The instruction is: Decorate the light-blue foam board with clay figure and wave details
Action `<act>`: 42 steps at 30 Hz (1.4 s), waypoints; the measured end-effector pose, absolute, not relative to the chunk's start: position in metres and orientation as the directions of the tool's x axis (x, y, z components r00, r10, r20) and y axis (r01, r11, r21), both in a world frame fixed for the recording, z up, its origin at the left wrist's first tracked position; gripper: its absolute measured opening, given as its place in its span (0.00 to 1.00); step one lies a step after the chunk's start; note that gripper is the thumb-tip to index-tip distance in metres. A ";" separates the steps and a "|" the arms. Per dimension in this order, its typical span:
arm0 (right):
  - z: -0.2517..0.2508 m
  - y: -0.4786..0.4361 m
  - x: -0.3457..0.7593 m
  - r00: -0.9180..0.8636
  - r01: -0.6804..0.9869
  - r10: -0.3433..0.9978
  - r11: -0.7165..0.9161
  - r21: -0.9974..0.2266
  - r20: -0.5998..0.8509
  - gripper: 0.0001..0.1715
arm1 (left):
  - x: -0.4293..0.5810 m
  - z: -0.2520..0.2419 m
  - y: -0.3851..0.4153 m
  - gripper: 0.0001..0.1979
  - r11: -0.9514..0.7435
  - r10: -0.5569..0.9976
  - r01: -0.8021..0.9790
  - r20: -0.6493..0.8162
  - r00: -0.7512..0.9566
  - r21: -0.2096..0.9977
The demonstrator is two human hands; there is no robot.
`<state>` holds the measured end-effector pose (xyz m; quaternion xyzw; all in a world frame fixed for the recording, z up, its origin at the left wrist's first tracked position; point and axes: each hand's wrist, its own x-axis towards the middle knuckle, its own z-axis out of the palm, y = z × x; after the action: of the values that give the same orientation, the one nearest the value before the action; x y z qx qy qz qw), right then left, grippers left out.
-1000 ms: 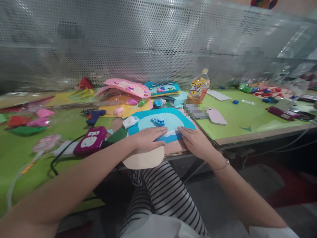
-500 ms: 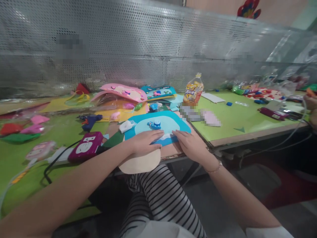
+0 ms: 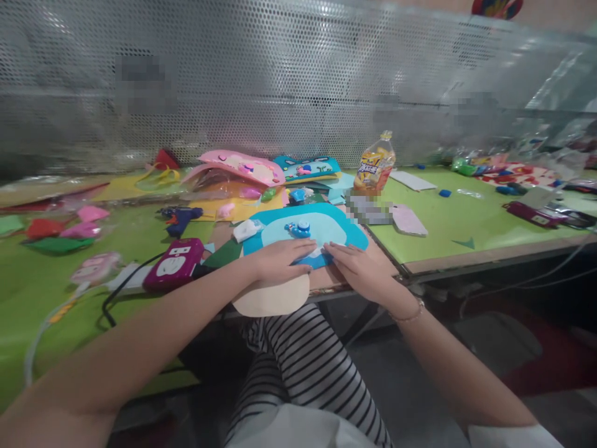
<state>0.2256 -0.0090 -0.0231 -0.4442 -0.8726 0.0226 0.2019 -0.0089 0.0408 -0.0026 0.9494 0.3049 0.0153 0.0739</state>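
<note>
Head view: a blue craft sheet [image 3: 357, 231] is laid flat at the near edge of the surface [image 3: 443, 236], directly in front of the body. A light-blue panel [image 3: 332, 233] is set in its middle, and on that a blue snail-like figure [image 3: 302, 230] is placed. The left hand [image 3: 283, 256] is held palm down over the sheet's near left part, its fingers outstretched and nothing gripped. The right hand [image 3: 353, 264] is likewise spread over the near right part, fingers extended and unclenched. A narrow gap is left between the two sets of fingertips; a white strip [image 3: 319, 251] is seen there. Whether it is pressed by either hand cannot be told. A cream sheet [image 3: 275, 300] is partly covered by the left hand and overhangs the surface edge. A white packet [image 3: 246, 230] is positioned at the craft sheet's left side. Beyond, a pink decorated sheet [image 3: 236, 163] and a teal decorated sheet [image 3: 321, 167] are noted.
</note>
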 end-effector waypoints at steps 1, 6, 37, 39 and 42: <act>-0.022 -0.009 0.224 -0.519 0.766 0.793 0.597 -0.238 0.318 0.27 | -0.009 -0.003 0.041 0.32 -0.805 0.579 0.574 -0.013 0.815 0.151; -0.016 -0.007 0.223 -0.482 0.705 0.835 0.549 -0.449 0.266 0.26 | -0.009 -0.002 0.041 0.32 -0.807 0.578 0.571 0.002 0.816 0.153; -0.018 -0.016 0.216 -0.519 0.831 0.803 0.555 -0.048 0.293 0.27 | -0.018 0.005 0.044 0.30 -0.837 0.526 0.510 0.035 0.850 0.199; -0.016 -0.015 0.217 -0.533 0.821 0.801 0.567 -0.061 0.274 0.28 | -0.021 0.007 0.045 0.29 -0.839 0.523 0.508 0.030 0.852 0.196; -0.015 -0.016 0.219 -0.507 0.831 0.819 0.547 -0.099 0.267 0.30 | -0.021 0.009 0.044 0.27 -0.824 0.540 0.526 0.010 0.842 0.208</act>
<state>0.2188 -0.0156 -0.0153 -0.4755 -0.8678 -0.0208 0.1425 -0.0210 0.0444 0.0088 0.9545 0.2792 0.0343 0.0991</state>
